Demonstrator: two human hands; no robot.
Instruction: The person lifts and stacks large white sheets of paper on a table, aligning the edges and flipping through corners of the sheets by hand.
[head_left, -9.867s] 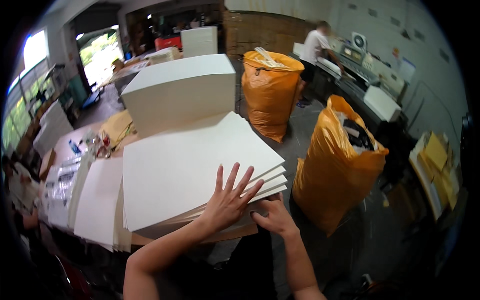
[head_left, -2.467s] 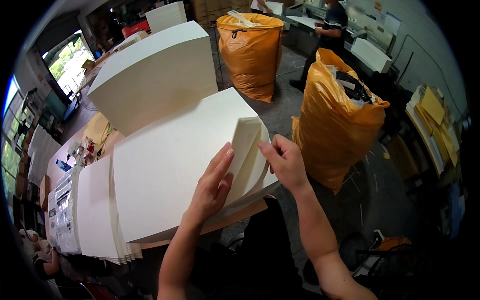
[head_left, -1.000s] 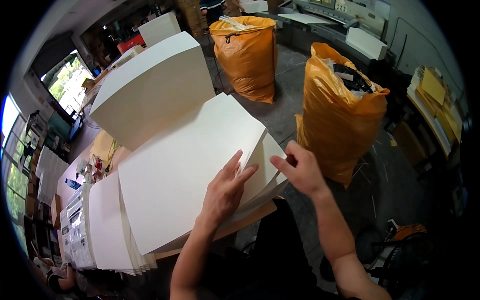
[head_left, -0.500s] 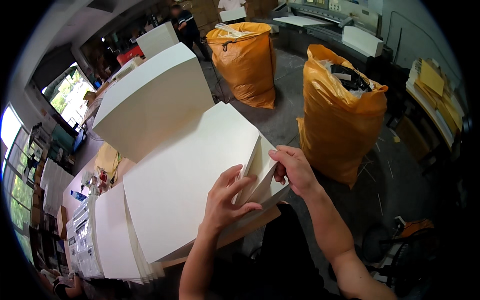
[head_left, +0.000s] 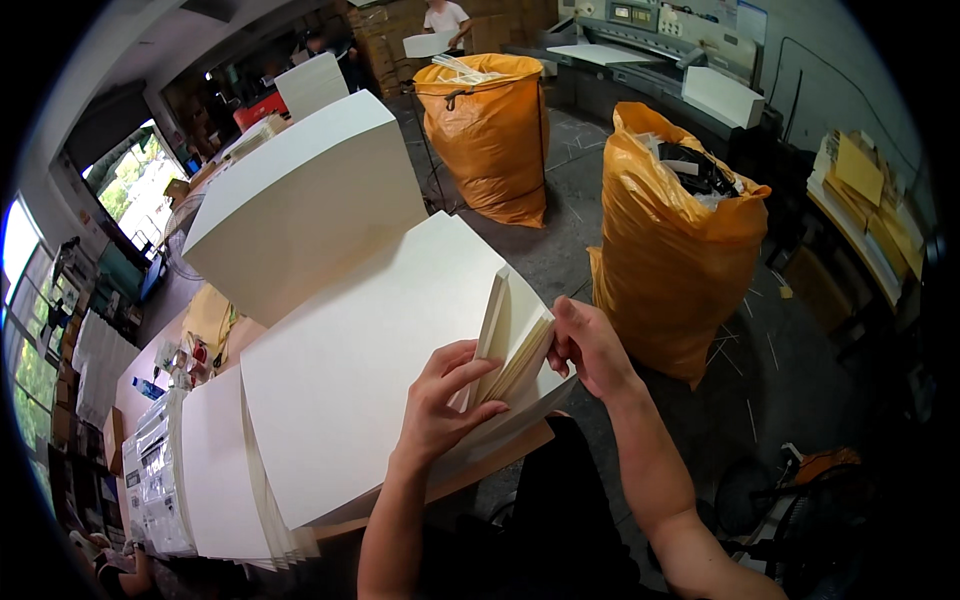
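Observation:
A wide stack of large white paper sheets [head_left: 370,360] lies in front of me, and its near right corner is bent upward. My left hand [head_left: 445,395] grips the raised part, fingers on its outer side and thumb at the lower edge. Between my hands the lifted sheets [head_left: 525,362] are fanned into separate layers. My right hand [head_left: 592,350] is closed at their right edge, thumb uppermost; its fingertips are partly hidden.
Behind the stack rises a taller block of white paper [head_left: 310,210]. Two orange sacks [head_left: 490,140] [head_left: 680,260] stand on the floor beyond. A smaller paper pile [head_left: 215,460] and plastic-wrapped packs [head_left: 158,480] lie at left. A person in white [head_left: 447,22] holds sheets near a large machine [head_left: 650,50].
The lifted sheets have bent up further and fanned into more visible layers. My left thumb has drawn in toward them. The far person in white has moved left.

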